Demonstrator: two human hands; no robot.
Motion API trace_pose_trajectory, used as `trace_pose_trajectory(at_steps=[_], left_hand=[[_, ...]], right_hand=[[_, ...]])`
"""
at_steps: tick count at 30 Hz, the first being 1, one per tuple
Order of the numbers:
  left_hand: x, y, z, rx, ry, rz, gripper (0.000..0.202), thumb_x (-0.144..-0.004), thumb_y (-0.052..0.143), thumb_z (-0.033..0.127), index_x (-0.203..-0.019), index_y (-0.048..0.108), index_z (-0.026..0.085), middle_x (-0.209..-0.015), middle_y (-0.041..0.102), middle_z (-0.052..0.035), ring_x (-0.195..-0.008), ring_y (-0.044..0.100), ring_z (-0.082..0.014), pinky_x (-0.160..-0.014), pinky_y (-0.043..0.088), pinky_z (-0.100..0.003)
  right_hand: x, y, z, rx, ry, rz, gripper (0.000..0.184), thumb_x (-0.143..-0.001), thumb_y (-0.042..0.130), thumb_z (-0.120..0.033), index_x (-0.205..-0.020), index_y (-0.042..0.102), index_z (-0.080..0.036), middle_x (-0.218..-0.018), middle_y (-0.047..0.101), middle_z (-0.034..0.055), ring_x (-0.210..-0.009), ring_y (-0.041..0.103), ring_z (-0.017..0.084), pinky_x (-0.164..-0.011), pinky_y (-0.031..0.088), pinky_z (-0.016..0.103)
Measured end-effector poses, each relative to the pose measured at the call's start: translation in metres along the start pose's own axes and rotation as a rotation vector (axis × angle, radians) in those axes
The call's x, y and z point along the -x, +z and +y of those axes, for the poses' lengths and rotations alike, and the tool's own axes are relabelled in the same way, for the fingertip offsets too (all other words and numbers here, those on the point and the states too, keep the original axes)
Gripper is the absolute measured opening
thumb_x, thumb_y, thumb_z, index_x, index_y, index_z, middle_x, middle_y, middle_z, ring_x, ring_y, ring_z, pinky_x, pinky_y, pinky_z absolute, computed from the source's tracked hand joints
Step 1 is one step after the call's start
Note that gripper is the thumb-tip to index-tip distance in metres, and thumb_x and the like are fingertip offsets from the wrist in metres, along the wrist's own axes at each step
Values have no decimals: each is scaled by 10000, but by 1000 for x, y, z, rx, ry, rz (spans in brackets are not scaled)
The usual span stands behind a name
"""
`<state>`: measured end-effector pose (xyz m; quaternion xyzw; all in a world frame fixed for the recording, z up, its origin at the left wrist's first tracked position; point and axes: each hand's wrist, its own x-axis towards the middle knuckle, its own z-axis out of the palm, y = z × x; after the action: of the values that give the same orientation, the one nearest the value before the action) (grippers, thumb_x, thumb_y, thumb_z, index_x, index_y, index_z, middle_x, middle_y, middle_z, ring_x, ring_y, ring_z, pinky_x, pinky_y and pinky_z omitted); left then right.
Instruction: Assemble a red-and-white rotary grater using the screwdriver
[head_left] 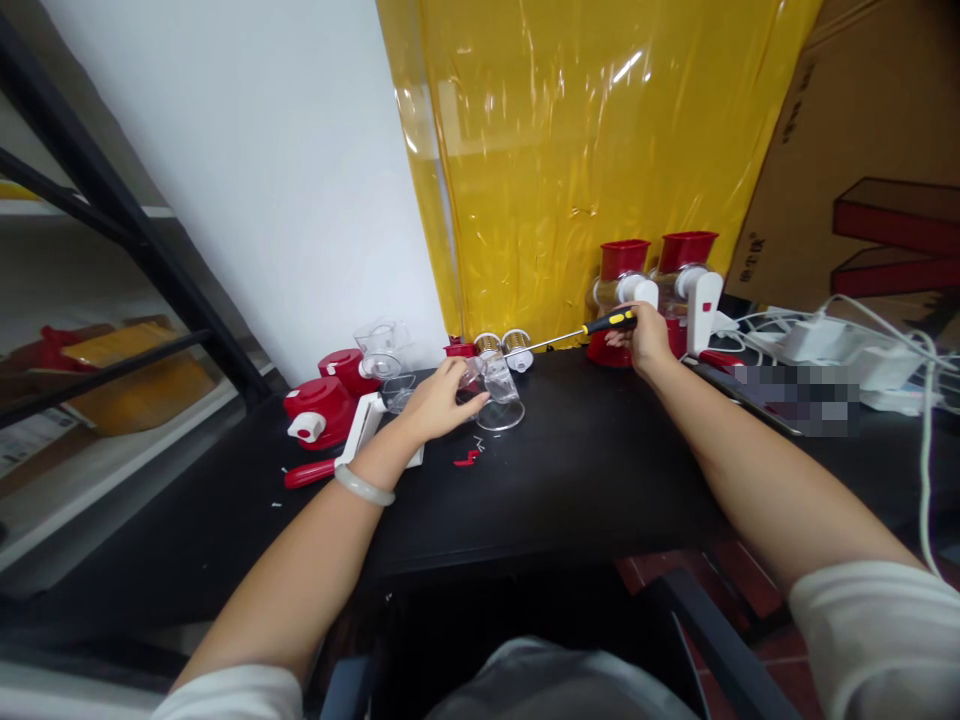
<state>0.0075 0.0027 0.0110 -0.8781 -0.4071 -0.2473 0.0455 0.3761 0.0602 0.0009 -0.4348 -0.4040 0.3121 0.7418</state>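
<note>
My left hand (444, 400) is closed on a clear plastic housing (501, 412) that rests on the black table, its round rim facing down. In my right hand (646, 338) is a screwdriver (611, 321) with a black and yellow handle. Its long shaft points left, and the tip reaches the upper part of the housing; whether it touches a screw is too small to tell. Just behind the housing lie metal grater drums (517, 350). Small red plastic pieces (466, 458) lie in front of it. A white crank arm with a red handle (311, 473) is beside my left forearm.
Red bases (321, 412) and another clear housing (382, 348) stand at the left. Two assembled rotary graters (690, 290) stand at the right, behind my right hand. Further right are a phone (750, 395), white chargers (814, 338) and cables. A yellow plastic sheet (577, 150) hangs behind the table.
</note>
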Motion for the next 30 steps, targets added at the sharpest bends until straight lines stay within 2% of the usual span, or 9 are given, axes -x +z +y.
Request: trace_pose_trajectory(at_steps=[3,8,13,16,22,30], left_hand=[[0,0,0,8,11,-1,429,-929,552,522,-1179,506,177,-1212,569,-117,-955,631,-259,-797,523,-402],[0,0,-1,-1,8,-1,430,-927,551,531,-1174,513,181,-1213,569,-117,-936,633,-255,-783,524,-399],[0,1,0,3,10,-8,466,-922,565,526,-1229,501,182,-1271,557,-131,-981,634,-270,-806,523,-408],[0,0,0,7,14,-5,459,-926,560,521,-1234,502,186,-1270,559,-131,-987,634,-271,-810,523,-409],[0,-1,2,4,8,-20,469,-922,558,530,-1236,505,185,-1254,562,-131,-981,636,-275,-800,527,-412],[-1,-1,3,16,17,-26,480,-918,557,536,-1246,495,191,-1271,551,-132,-993,635,-273,-819,533,-417]], right_hand=[[-1,1,0,0,39,72,172,-828,496,-340,-799,596,-202,-420,488,-49,-346,476,124,-350,382,212],[2,3,-2,35,22,95,148,-853,499,-319,-821,585,-202,-440,483,-52,-381,497,124,-384,430,221],[4,5,-4,28,-4,126,165,-851,479,-297,-853,605,-191,-662,609,2,-463,579,125,-414,469,245],[5,5,-5,14,-23,105,180,-823,487,-290,-874,632,-198,-788,636,11,-523,625,132,-417,481,252],[4,7,-6,20,4,118,185,-844,476,-316,-926,604,-211,-685,594,-13,-478,605,146,-416,465,267],[3,8,-5,18,-43,139,223,-863,499,-401,-950,599,-221,-614,553,-34,-462,584,144,-446,493,286]])
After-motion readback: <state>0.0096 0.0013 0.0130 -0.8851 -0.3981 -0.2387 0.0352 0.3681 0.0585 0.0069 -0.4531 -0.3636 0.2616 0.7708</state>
